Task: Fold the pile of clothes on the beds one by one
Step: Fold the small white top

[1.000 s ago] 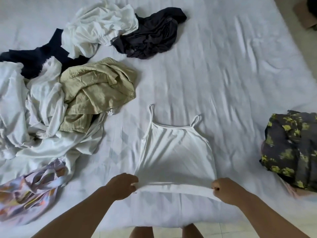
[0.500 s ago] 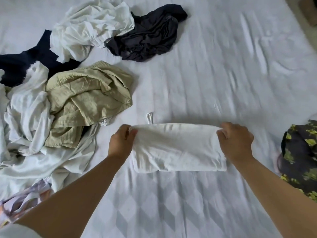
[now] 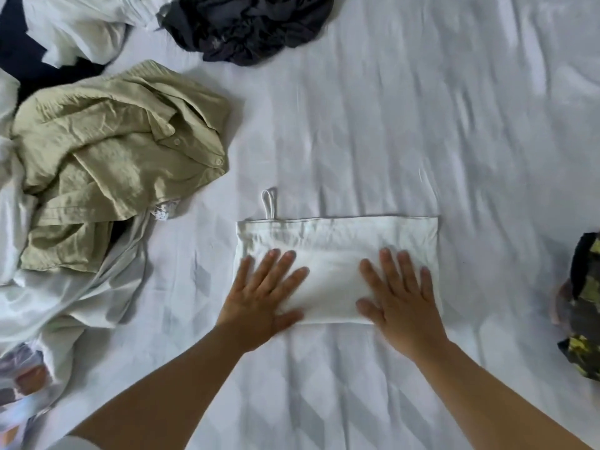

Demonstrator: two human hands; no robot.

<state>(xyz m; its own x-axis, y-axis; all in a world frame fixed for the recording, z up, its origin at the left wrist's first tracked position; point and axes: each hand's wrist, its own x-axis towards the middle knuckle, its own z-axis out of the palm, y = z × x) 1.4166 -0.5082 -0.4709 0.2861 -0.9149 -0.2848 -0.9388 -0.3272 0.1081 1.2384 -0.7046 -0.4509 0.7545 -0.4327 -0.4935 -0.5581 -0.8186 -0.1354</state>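
Note:
A white strappy top [image 3: 337, 241] lies folded in half on the white bed sheet [image 3: 406, 125], a wide flat band with one thin strap loop poking out at its upper left. My left hand [image 3: 263, 290] lies flat on its left part, fingers spread and straight. Pressing on the right part in the same flat way is my right hand [image 3: 399, 293]. The unfolded pile sits to the left: an olive button shirt [image 3: 120, 157], white garments [image 3: 58, 287] and a patterned pastel piece [image 3: 22, 384].
A dark grey garment [image 3: 246, 24] and a white one [image 3: 81, 30] over a navy piece [image 3: 16, 56] lie at the top left. A black and yellow-green patterned garment [image 3: 584, 306] sits at the right edge. Bare sheet stretches across the upper right.
My hands lifted the top's hem away from me and folded it over the upper half, then let go. Both palms now lie flat on the folded top.

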